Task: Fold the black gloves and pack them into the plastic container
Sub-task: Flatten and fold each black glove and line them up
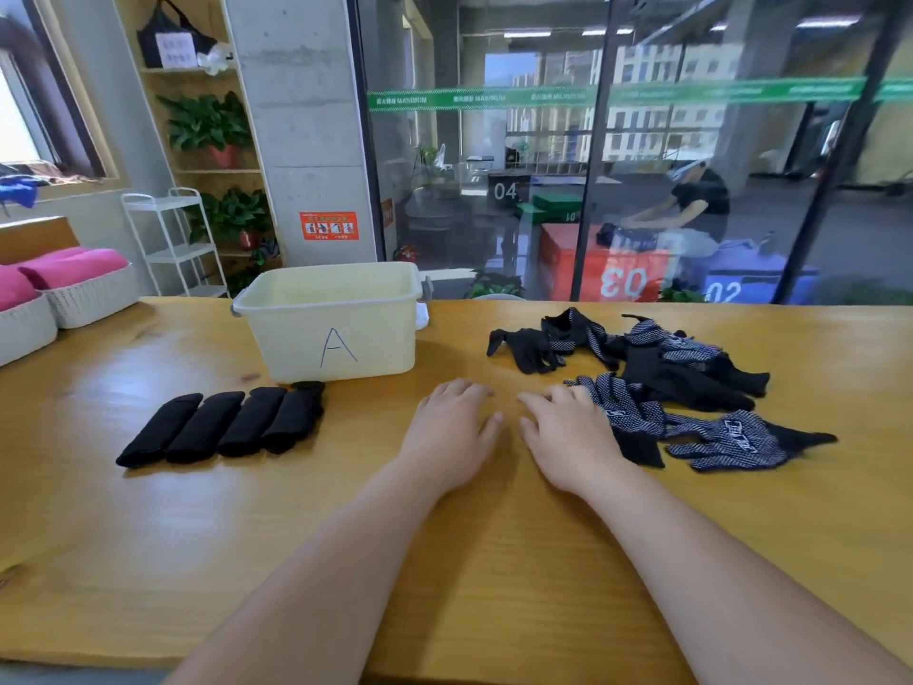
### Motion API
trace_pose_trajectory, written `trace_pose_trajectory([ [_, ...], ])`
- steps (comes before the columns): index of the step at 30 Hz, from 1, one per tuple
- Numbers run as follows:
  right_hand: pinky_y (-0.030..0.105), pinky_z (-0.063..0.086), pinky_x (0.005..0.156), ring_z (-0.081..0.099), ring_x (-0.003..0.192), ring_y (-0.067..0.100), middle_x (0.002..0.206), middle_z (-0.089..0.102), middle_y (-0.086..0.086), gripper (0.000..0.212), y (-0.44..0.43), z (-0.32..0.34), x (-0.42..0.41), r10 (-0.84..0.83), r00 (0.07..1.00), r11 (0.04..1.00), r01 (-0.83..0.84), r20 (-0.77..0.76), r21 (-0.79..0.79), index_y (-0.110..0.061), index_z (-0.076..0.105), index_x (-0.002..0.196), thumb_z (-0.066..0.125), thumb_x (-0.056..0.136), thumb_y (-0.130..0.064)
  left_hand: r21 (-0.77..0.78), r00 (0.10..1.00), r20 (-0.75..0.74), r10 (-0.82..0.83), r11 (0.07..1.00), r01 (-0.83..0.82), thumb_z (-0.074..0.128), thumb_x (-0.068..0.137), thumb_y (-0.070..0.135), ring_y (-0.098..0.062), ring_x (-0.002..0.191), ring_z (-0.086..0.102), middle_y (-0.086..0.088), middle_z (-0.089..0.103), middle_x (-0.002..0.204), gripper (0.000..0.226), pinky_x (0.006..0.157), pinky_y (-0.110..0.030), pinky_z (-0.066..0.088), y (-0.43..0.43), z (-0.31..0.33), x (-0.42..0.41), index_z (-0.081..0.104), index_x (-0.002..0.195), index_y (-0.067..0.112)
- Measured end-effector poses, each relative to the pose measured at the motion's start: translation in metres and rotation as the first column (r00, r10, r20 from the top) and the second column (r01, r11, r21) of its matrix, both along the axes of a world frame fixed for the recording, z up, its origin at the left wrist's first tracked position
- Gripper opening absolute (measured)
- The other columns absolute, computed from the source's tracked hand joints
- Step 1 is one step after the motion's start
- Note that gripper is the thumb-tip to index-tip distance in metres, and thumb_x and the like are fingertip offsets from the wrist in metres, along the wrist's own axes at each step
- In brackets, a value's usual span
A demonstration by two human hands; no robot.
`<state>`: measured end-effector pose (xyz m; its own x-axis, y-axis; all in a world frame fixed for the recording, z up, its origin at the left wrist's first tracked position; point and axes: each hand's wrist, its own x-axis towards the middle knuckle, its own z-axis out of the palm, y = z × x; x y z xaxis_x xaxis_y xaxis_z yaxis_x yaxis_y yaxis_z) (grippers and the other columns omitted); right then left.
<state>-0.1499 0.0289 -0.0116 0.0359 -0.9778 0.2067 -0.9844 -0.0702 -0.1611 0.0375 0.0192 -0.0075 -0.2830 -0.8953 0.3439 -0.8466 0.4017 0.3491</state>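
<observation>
On the wide yellow wooden table [148, 536], bare board runs from the near edge up to the hands, and a broad bare stretch lies at the front left. Two white woven baskets [89, 299] of pink cloth sit at the far left edge, well apart from everything else.

The pale plastic container [291, 348], marked with a handwritten "A", stands upright and open-topped near the far edge, left of centre. To its right, across a gap of bare wood, lies a loose heap of unfolded black gloves [667, 373], some with white-dotted palms up, spreading toward the right side.

Four folded black gloves [222, 425] lie side by side in a slanted row just in front of the container's left half, the rightmost nearly touching its base.

Both hands rest palm down between the row and the heap. The left hand [452, 432] lies flat, fingers relaxed and spread, grasping nothing. The right hand [573, 437] is likewise slack and empty, its outer edge against the nearest dotted glove.
</observation>
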Motion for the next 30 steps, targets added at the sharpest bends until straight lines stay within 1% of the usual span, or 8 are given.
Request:
trace_pose_trajectory([
  [5, 0.051, 0.038, 0.114, 0.038, 0.141, 0.032, 0.153, 0.046, 0.006, 0.052, 0.020, -0.008, -0.030, -0.222, 0.973, 0.975, 0.222, -0.057, -0.010, -0.028, 0.044, 0.156, 0.029, 0.111, -0.050, 0.011, 0.998, 0.017, -0.067, 0.998, 0.067, 0.049, 0.109, 0.047, -0.021, 0.149, 0.040, 0.005, 0.051, 0.155, 0.046, 0.123, -0.043, 0.034, -0.004, -0.008, -0.036, 0.054, 0.151, 0.027],
  [9, 0.047, 0.041, 0.109, 0.043, 0.136, 0.030, 0.151, 0.052, 0.001, 0.051, 0.036, -0.017, -0.026, -0.131, 0.989, 0.991, 0.128, -0.069, -0.046, -0.029, 0.046, 0.154, 0.028, 0.110, -0.046, -0.028, 0.995, -0.031, -0.099, 0.995, 0.098, 0.051, 0.108, 0.034, -0.020, 0.140, 0.049, 0.007, 0.057, 0.149, 0.038, 0.116, -0.041, 0.040, -0.007, -0.020, -0.043, 0.060, 0.144, 0.027],
  [13, 0.042, 0.046, 0.107, 0.048, 0.132, 0.022, 0.141, 0.058, -0.005, 0.047, 0.046, -0.018, -0.014, 0.066, 0.997, 0.992, -0.061, 0.039, -0.107, -0.025, 0.058, 0.144, 0.032, 0.106, -0.036, -0.084, 0.989, -0.067, -0.133, 0.988, 0.127, 0.051, 0.106, 0.022, -0.019, 0.134, 0.054, 0.007, 0.060, 0.146, 0.037, 0.112, -0.043, 0.044, -0.010, -0.024, -0.043, 0.063, 0.141, 0.026],
  [19, 0.039, 0.051, 0.095, 0.050, 0.124, 0.017, 0.132, 0.058, -0.007, 0.037, 0.048, -0.017, -0.028, 0.048, 0.986, 0.994, -0.032, 0.157, -0.104, -0.024, 0.064, 0.134, 0.041, 0.105, -0.027, -0.076, 0.976, -0.004, -0.217, 0.974, 0.216, 0.049, 0.107, 0.025, -0.016, 0.135, 0.056, 0.009, 0.062, 0.147, 0.039, 0.112, -0.042, 0.045, -0.005, -0.025, -0.053, 0.062, 0.144, 0.026],
  [22, 0.038, 0.050, 0.097, 0.052, 0.123, 0.014, 0.135, 0.057, -0.011, 0.037, 0.052, -0.012, -0.042, 0.068, 0.945, 0.994, -0.037, 0.321, -0.101, -0.026, 0.066, 0.132, 0.043, 0.104, -0.022, -0.044, 0.958, 0.039, -0.285, 0.957, 0.287, 0.050, 0.106, 0.029, -0.015, 0.130, 0.058, 0.011, 0.063, 0.142, 0.037, 0.109, -0.039, 0.047, -0.001, -0.025, -0.062, 0.064, 0.140, 0.026],
  [26, 0.044, 0.044, 0.110, 0.047, 0.133, 0.023, 0.138, 0.061, -0.002, 0.037, 0.063, -0.008, -0.071, -0.262, 0.948, 0.934, 0.296, 0.180, -0.199, -0.027, 0.066, 0.135, 0.047, 0.104, -0.034, -0.002, 0.941, 0.098, -0.323, 0.946, 0.325, 0.053, 0.106, 0.044, -0.012, 0.141, 0.049, 0.012, 0.054, 0.154, 0.045, 0.119, -0.034, 0.038, 0.001, -0.024, -0.067, 0.061, 0.147, 0.026],
  [28, 0.050, 0.037, 0.119, 0.042, 0.143, 0.034, 0.149, 0.055, 0.009, 0.048, 0.067, -0.009, -0.078, -0.443, 0.892, 0.889, 0.450, 0.084, -0.087, -0.024, 0.056, 0.145, 0.042, 0.105, -0.046, 0.021, 0.931, 0.108, -0.347, 0.938, 0.347, 0.054, 0.105, 0.047, -0.012, 0.149, 0.041, 0.013, 0.049, 0.159, 0.049, 0.125, -0.035, 0.032, 0.001, -0.023, -0.067, 0.058, 0.149, 0.027],
  [30, 0.052, 0.035, 0.121, 0.038, 0.148, 0.039, 0.156, 0.049, 0.014, 0.056, 0.068, -0.008, -0.074, -0.487, 0.871, 0.873, 0.484, 0.059, 0.058, -0.022, 0.049, 0.151, 0.033, 0.107, -0.052, 0.042, 0.927, 0.112, -0.358, 0.934, 0.356, 0.056, 0.104, 0.045, -0.012, 0.155, 0.033, 0.012, 0.046, 0.162, 0.051, 0.129, -0.036, 0.025, 0.001, -0.022, -0.066, 0.056, 0.151, 0.028],
])
